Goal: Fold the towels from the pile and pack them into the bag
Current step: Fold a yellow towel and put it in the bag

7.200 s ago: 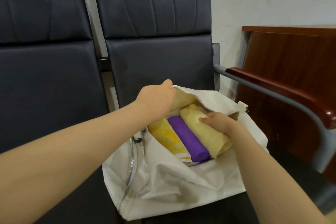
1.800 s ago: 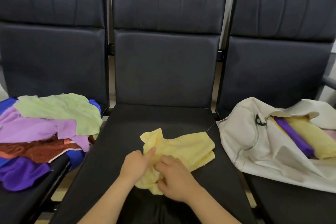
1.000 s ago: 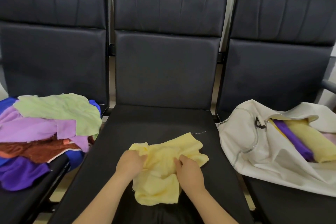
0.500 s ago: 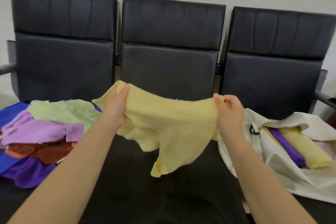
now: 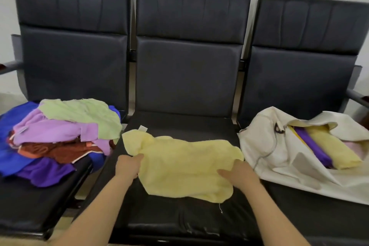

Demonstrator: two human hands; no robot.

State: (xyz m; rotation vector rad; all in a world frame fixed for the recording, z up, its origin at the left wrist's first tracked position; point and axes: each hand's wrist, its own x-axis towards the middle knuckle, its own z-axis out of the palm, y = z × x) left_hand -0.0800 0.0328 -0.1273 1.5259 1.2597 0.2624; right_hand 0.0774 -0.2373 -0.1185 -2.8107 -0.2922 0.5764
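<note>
Head view: yellow towel (image 5: 183, 166) lay spread on the middle seat (image 5: 179, 124), pile (image 5: 60, 136) at 9 o'clock, bag (image 5: 265, 146) at 3. The left hand (image 5: 128, 166) pinched its 9 o'clock edge; the right hand (image 5: 240, 172) pressed flat-fingered. Folding was starting, I judged; next needed edges matched

Even, soft indoor light fills the frame with only faint shadows and a dull sheen on the black seat (image 5: 179, 223) at lower centre, while the whole picture is slightly soft, the hands smeared by motion blur, and straight lines bow outward toward the edges.
</note>
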